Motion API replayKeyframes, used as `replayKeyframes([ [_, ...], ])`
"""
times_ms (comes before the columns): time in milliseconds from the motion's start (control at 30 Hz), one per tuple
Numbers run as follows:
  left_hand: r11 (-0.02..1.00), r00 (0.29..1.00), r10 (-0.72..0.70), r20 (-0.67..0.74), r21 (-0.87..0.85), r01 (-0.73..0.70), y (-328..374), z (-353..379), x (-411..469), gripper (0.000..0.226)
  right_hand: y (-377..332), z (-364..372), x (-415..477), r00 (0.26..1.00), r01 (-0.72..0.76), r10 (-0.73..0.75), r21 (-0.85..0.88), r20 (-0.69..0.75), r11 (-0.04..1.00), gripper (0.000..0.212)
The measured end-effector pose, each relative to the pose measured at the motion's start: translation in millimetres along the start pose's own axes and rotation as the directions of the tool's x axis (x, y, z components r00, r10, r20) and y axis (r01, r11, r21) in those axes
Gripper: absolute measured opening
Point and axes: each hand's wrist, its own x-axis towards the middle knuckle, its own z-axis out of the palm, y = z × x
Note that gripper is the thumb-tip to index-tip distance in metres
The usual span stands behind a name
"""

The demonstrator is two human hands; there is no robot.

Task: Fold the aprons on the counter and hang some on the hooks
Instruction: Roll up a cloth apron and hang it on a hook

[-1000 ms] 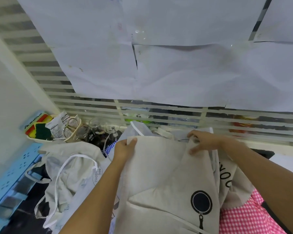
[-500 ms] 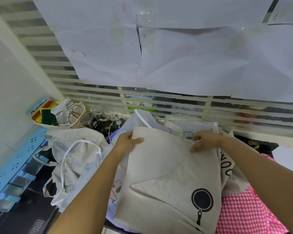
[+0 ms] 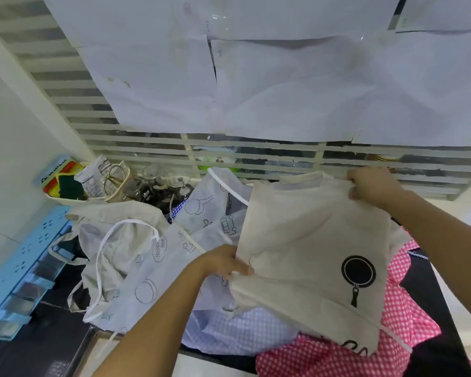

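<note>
A beige apron [image 3: 307, 240] with a black frying-pan print lies partly folded on the pile, lifted at two points. My left hand [image 3: 225, 261] pinches its left edge near the middle. My right hand [image 3: 370, 186] grips its far right corner, close to the window slats. Under it lie a pale printed apron [image 3: 201, 221], a crumpled beige apron [image 3: 112, 232] with white straps, a blue checked one [image 3: 242, 330] and a pink checked one [image 3: 408, 322]. No hooks are in view.
A basket [image 3: 71, 201] with sponges and packets stands at the back left beside several glass jars [image 3: 152, 186]. A blue plastic rack [image 3: 19, 270] lines the left wall. White paper sheets [image 3: 256, 77] cover the slatted window. The dark counter [image 3: 27, 349] shows at the lower left.
My left hand slid from the apron's far left corner down to its left edge. My right hand moved right and up with the far corner, shifting the apron rightward and lifting it.
</note>
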Motion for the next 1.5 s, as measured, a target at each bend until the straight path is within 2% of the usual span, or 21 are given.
replayKeyframes([
  [67,1.000,0.999,0.021,-0.042,0.014,-0.020,-2,14,1,0.032,-10,11,-16,0.982,0.026,-0.025,0.000,-0.186,1.000,0.036],
  [133,1.000,0.993,0.024,-0.112,0.021,-0.022,-3,25,-1,0.024,-35,24,-44,0.956,0.098,-0.050,0.152,-0.290,0.984,0.049],
  [233,1.000,0.993,0.024,-0.116,-0.009,-0.026,-7,34,-2,0.016,-83,47,-100,0.994,0.110,-0.079,0.538,-0.081,0.836,0.050],
  [300,0.997,0.996,0.024,-0.086,-0.073,-0.030,-8,42,-5,0.022,-111,59,-137,0.976,0.064,-0.189,0.688,0.108,0.723,0.067],
  [400,0.948,0.996,0.023,-0.086,-0.315,-0.050,-1,50,-7,0.019,-140,69,-176,0.911,0.189,-0.386,0.682,0.147,0.707,0.099],
  [500,0.893,0.996,0.029,-0.081,-0.447,-0.062,18,51,-17,0.009,-158,96,-196,0.931,0.330,-0.363,0.506,-0.036,0.797,0.116],
  [533,0.871,0.997,0.036,-0.071,-0.486,-0.066,23,51,-21,0.011,-160,104,-198,0.946,0.314,-0.312,0.465,-0.083,0.828,0.112],
  [600,0.833,0.996,0.037,-0.080,-0.548,-0.075,30,49,-28,0.013,-156,96,-196,0.976,0.212,-0.215,0.438,-0.043,0.874,0.089],
  [733,0.813,0.967,-0.133,-0.216,-0.582,-0.018,16,40,-38,0.051,-130,57,-185,0.987,0.137,-0.155,0.329,0.030,0.934,0.032],
  [833,0.705,0.970,-0.226,0.084,-0.674,0.223,-5,57,-44,0.065,-113,28,-187,0.991,0.135,-0.116,0.451,-0.071,0.882,0.011],
  [900,0.635,0.935,-0.210,0.287,-0.687,0.354,-7,78,-47,0.073,-102,17,-186,0.991,0.119,-0.074,0.495,-0.110,0.861,0.015],
  [933,0.588,0.929,-0.211,0.304,-0.719,0.369,-7,88,-45,0.076,-96,14,-184,0.990,0.117,-0.061,0.503,-0.126,0.856,0.020],
  [1033,0.448,0.946,-0.278,0.166,-0.849,0.280,-3,107,-40,0.070,-86,28,-187,0.995,0.071,-0.020,0.534,-0.101,0.843,0.030],
  [1100,0.603,0.963,-0.268,-0.039,-0.786,0.136,-14,110,-37,0.070,-86,38,-193,0.998,0.043,-0.014,0.569,-0.056,0.822,0.039],
  [1167,0.846,0.990,-0.087,-0.107,-0.533,0.017,-25,108,-48,0.066,-88,45,-197,1.000,0.024,-0.008,0.632,-0.029,0.775,0.040],
  [1200,0.917,0.994,0.029,-0.102,-0.394,-0.068,-26,106,-53,0.052,-89,48,-199,1.000,0.021,-0.003,0.660,-0.029,0.751,0.039],
  [1267,0.936,0.961,0.230,-0.152,-0.236,-0.262,-19,104,-65,0.012,-91,54,-203,1.000,0.021,-0.005,0.706,-0.024,0.708,0.027],
  [1300,0.917,0.925,0.315,-0.212,-0.184,-0.355,-13,102,-69,0.006,-92,57,-205,1.000,0.007,-0.008,0.723,-0.002,0.691,0.016],
  [1333,0.890,0.882,0.394,-0.258,-0.134,-0.436,-6,100,-72,0.010,-92,61,-206,0.999,0.006,-0.030,0.731,0.020,0.683,0.011],
  [1400,0.858,0.833,0.493,-0.250,-0.022,-0.514,4,96,-75,0.024,-91,67,-208,0.990,-0.002,-0.100,0.721,0.099,0.693,0.039],
  [1500,0.833,0.816,0.550,-0.177,0.045,-0.552,6,101,-83,0.042,-88,77,-208,0.973,-0.101,-0.088,0.733,0.215,0.673,0.049],
])
